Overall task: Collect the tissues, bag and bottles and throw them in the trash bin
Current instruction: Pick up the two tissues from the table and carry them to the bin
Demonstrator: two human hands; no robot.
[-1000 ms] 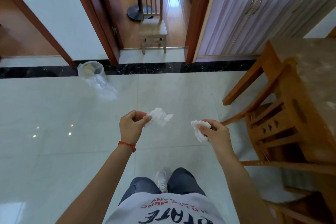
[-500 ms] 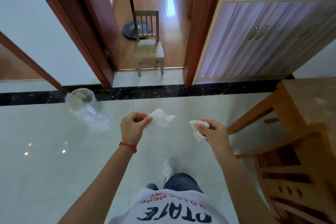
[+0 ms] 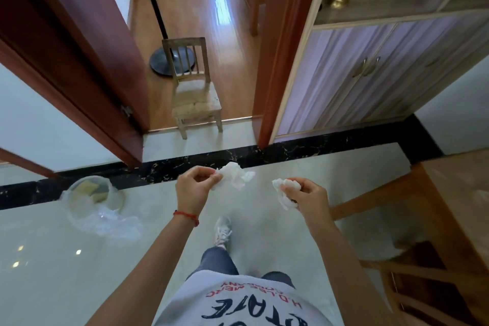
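My left hand [image 3: 194,188] pinches a crumpled white tissue [image 3: 235,176] held out in front of me at chest height. My right hand [image 3: 304,197] grips a second crumpled white tissue [image 3: 284,192]. The trash bin [image 3: 91,197], a small round tub lined with a clear plastic bag that spills onto the floor, stands on the tiles to my left against the black marble strip. Something yellowish lies inside it. No bottles are in view.
A small wooden chair [image 3: 194,98] stands in the open doorway ahead, with a floor-lamp base [image 3: 161,61] behind it. A cabinet with lilac doors [image 3: 370,71] fills the right wall. A wooden table and chair [image 3: 436,233] crowd my right side. My foot [image 3: 222,230] steps on pale tiles.
I have walked forward: the bin, the doorway and the chair are nearer and lower in view. Both hands keep the same hold on their tissues.
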